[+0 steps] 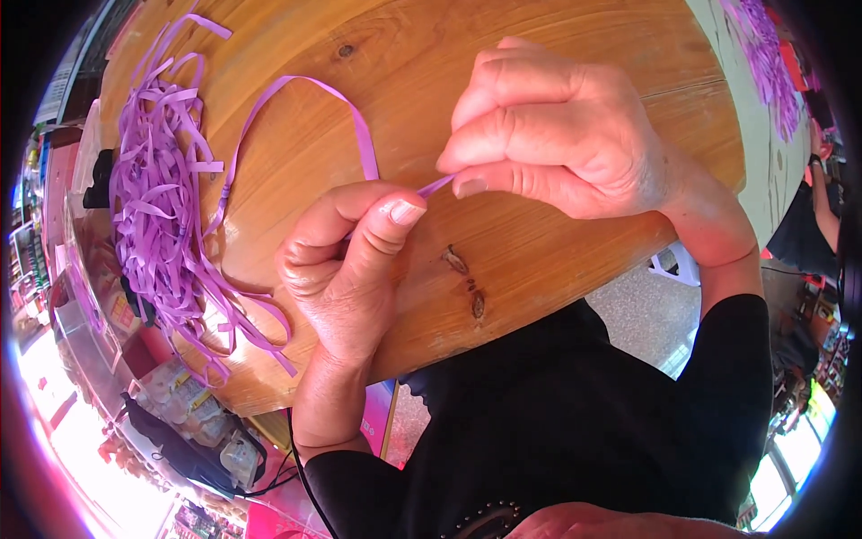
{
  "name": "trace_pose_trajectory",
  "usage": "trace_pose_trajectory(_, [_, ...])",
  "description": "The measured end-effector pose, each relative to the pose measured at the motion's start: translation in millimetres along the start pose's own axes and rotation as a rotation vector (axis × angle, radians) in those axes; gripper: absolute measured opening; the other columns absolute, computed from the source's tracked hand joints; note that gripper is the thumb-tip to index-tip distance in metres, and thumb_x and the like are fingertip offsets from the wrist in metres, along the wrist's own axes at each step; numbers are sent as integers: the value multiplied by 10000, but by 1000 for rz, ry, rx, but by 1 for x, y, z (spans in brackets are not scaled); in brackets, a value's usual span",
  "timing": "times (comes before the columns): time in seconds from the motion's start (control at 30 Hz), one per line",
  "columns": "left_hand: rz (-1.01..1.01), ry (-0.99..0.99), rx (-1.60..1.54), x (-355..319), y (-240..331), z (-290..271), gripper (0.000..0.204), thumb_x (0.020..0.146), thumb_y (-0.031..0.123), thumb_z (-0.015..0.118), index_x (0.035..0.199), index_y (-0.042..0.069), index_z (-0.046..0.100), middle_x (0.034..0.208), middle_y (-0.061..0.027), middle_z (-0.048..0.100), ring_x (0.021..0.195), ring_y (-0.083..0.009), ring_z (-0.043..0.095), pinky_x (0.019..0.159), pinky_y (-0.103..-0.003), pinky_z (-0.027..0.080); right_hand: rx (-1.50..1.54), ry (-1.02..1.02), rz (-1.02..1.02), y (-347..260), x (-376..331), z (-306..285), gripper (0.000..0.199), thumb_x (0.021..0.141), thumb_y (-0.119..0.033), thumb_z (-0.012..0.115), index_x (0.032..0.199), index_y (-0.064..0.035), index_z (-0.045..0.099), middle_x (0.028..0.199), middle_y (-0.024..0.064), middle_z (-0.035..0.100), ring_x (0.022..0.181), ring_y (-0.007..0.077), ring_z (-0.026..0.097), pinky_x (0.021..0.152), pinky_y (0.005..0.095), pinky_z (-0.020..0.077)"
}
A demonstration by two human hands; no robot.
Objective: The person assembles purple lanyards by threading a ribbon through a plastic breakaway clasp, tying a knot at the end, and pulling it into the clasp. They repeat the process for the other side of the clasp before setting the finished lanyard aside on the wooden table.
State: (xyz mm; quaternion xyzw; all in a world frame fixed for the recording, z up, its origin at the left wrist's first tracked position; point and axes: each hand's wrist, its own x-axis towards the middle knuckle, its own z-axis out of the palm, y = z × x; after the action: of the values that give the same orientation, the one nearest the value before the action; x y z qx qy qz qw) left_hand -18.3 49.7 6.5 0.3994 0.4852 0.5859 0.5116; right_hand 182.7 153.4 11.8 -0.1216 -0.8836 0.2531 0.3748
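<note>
Pinched a purple ribbon [437, 185] in left hand [350, 260] and right hand [566, 135], slightly apart with a short stretch between, above the wooden table [575, 260] (to the right of a tangled ribbon heap [157, 198])

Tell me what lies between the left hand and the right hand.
In the head view, a short stretch of purple ribbon spans from the left hand to the right hand, above the wooden table.

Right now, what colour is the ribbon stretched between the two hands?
The ribbon is light purple, seen in the head view.
</note>
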Motion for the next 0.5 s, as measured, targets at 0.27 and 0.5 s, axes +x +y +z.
trace_pose_trajectory(0.27, [28,31,118,3,7,-2,31,885,35,719,877,7,710,657,58,575,553,-5,430,503,-178,326,-143,-101,-96,-4,18,-13,217,752,-154,794,912,-59,682,830,39,612,815,216,621,736,336,491])
trace_pose_trajectory(0.5, [11,29,-99,4,4,-4,35,868,37,729,861,9,708,689,36,600,589,-25,442,528,-191,331,39,-36,-23,8,13,-15,216,838,-107,753,1024,-17,692,931,104,648,809,264,636,737,347,505])
